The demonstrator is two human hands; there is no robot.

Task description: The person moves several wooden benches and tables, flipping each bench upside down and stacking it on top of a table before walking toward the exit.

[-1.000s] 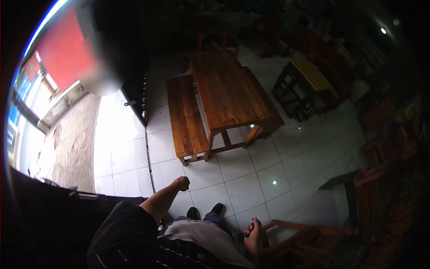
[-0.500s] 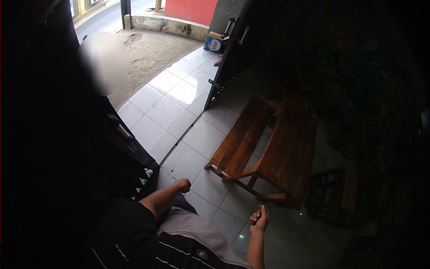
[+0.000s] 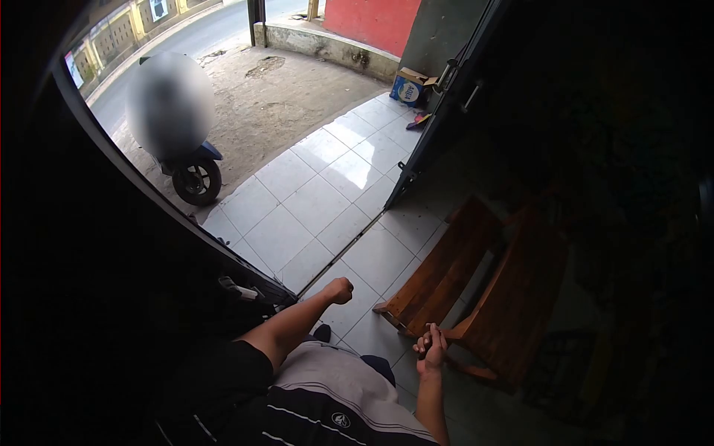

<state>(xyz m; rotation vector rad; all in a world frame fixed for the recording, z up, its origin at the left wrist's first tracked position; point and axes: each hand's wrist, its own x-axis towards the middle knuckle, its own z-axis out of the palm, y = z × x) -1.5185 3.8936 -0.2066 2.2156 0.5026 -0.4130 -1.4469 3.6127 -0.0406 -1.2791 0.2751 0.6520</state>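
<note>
My left hand [image 3: 341, 291] is held out in front of my body, curled into a fist, and no object shows in it. It hangs over the white floor tiles, close to the threshold track [image 3: 342, 251]. My right hand [image 3: 434, 346] is raised on the right with its fingers bent around a small dark object [image 3: 425, 348], whose kind I cannot make out. Behind that hand, apart from it as far as I can tell, stand a wooden bench [image 3: 446, 260] and a wooden table [image 3: 513, 297].
A dark metal door [image 3: 454, 97] stands open at the right of the doorway. Outside, a motorbike [image 3: 197, 181], partly blurred, is parked on the left. A blue and white cardboard box [image 3: 409, 88] and footwear [image 3: 418, 121] lie by the door. Deep shadow covers the far right.
My view has turned left, so the doorway, bench and table sit further right and lower. More of the motorbike and street shows. Both hands stay closed, and a dark shoe has come into view.
</note>
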